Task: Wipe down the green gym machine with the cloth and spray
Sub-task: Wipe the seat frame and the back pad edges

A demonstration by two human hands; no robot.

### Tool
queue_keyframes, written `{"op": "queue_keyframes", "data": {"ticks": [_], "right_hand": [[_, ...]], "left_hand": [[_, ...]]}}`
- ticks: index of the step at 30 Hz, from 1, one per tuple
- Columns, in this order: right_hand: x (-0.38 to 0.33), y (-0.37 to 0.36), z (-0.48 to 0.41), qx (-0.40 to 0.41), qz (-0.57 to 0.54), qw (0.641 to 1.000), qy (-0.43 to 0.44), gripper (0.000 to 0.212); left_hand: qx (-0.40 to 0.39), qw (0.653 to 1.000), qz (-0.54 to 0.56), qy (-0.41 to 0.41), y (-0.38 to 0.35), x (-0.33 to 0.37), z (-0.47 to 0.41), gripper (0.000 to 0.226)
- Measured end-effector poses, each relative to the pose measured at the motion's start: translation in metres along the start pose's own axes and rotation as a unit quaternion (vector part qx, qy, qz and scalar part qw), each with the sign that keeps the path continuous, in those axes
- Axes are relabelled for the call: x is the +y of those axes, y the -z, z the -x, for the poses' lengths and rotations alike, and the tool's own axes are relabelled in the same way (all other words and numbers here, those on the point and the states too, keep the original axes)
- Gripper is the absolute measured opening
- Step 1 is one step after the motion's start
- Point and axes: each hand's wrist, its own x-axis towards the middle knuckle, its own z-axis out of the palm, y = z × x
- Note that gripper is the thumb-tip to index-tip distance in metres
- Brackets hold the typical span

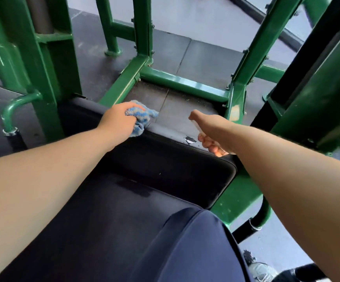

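Left grip (120, 117) and right grip (211, 129) reach to the far edge of the black seat pad (144, 169).

At bottom centre a knee in dark blue trousers (185, 247) covers part of the pad. At mid-frame the left grip bunches the blue cloth (142, 117) against the pad's far edge. The right grip curls round what seems a clear spray bottle (198, 127), mostly hidden by the hand. Beyond, the green gym machine (185, 82) stands on dark floor mats (205, 55).

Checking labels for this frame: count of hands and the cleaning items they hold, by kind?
hands: 2 (left hand, right hand)
blue-and-grey fluffy cloth: 1, gripped by the left hand
clear plastic spray bottle: 1, held by the right hand, mostly hidden
total: 4
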Motion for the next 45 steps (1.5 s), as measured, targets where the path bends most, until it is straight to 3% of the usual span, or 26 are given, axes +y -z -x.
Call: {"op": "queue_keyframes", "data": {"ticks": [4,7,9,12,17,20,23,29,32,37,45], "right_hand": [[-0.026,-0.012,0.004,0.030,0.032,0.998,0.035,0.049],[-0.048,-0.023,0.010,0.013,0.022,0.999,0.047,0.048],[-0.063,-0.032,0.012,0.014,0.014,0.998,0.057,0.049],[-0.096,-0.058,0.016,0.018,0.040,0.995,0.088,0.045],[-0.116,-0.074,0.019,0.011,0.040,0.995,0.093,0.048],[-0.140,-0.096,0.021,0.051,0.044,0.989,0.129,0.045],[-0.150,-0.111,0.018,0.016,0.054,0.990,0.129,0.053],[-0.162,-0.138,0.017,0.025,0.040,0.988,0.150,0.048],[-0.173,-0.147,0.015,0.010,0.024,0.989,0.148,0.056],[-0.196,-0.161,0.006,0.060,0.028,0.979,0.194,0.052],[-0.174,-0.145,-0.003,0.076,0.047,0.986,0.138,0.063]], "left_hand": [[0.086,0.984,-0.137,-0.080,0.022,0.002,0.002,0.043],[0.028,0.998,0.015,-0.045,0.045,-0.003,-0.001,0.042],[0.031,0.996,0.085,0.000,0.067,-0.008,-0.001,0.047],[0.079,0.993,0.091,0.017,0.108,-0.019,0.004,0.049],[0.073,0.989,0.127,0.019,0.119,-0.024,0.019,0.044],[0.118,0.986,0.120,0.015,0.135,-0.030,0.031,0.045],[0.141,0.982,0.125,0.000,0.138,-0.029,0.037,0.046],[0.185,0.980,0.076,0.002,0.144,-0.049,0.038,0.041],[0.195,0.978,0.069,0.018,0.146,-0.056,0.041,0.043],[0.246,0.969,-0.017,0.023,0.154,-0.059,0.044,0.041],[0.218,0.974,-0.046,0.036,0.157,-0.062,0.044,0.037]]}}
